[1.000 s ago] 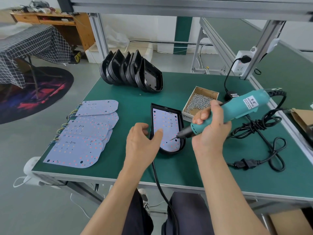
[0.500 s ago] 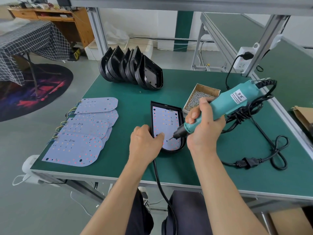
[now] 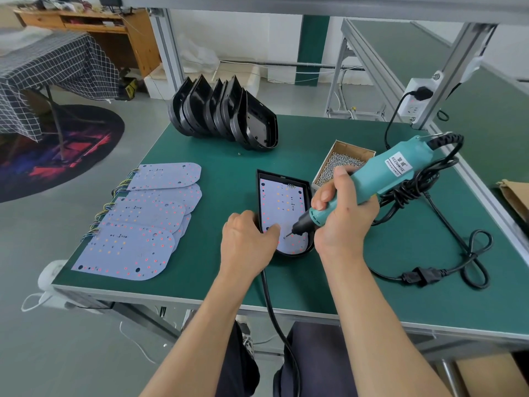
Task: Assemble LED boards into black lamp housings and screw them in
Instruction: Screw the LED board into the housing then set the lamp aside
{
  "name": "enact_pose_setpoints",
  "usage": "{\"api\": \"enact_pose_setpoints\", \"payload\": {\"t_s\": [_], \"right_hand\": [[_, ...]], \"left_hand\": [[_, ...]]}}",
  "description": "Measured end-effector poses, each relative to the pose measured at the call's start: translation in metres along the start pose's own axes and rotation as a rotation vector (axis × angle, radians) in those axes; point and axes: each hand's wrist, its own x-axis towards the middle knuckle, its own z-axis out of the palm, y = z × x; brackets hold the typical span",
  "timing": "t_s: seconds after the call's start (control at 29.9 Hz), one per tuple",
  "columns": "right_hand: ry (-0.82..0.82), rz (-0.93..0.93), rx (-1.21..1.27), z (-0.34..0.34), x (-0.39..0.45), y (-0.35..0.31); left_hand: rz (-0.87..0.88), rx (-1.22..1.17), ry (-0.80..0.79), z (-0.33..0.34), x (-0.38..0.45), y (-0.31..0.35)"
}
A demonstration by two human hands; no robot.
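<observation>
A black lamp housing [image 3: 305, 187] lies flat on the green table, with a pale LED board [image 3: 279, 204] seated inside it. My left hand [image 3: 248, 245] grips the housing's near left edge, thumb lying on the board. My right hand [image 3: 342, 217] grips a teal electric screwdriver [image 3: 380, 176], tilted down to the left. Its bit tip touches the board's near end beside my left thumb. A black cable runs from the housing's near end over the table edge.
A cardboard box of screws [image 3: 342, 163] sits just behind the housing. Several loose LED boards [image 3: 143, 219] overlap at the left. A stack of empty black housings [image 3: 226, 114] stands at the back. The screwdriver's coiled black cord [image 3: 446, 253] lies at the right.
The screwdriver has swung left and down, from the housing's right side to the board's near end. My left hand has closed onto the housing's edge.
</observation>
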Motion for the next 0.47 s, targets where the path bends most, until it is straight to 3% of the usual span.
{"api": "enact_pose_setpoints", "payload": {"t_s": [0.47], "right_hand": [[-0.067, -0.054, -0.111, 0.0025, -0.0012, 0.0023]], "left_hand": [[0.004, 0.010, 0.029, 0.0023, 0.0005, -0.0010]]}}
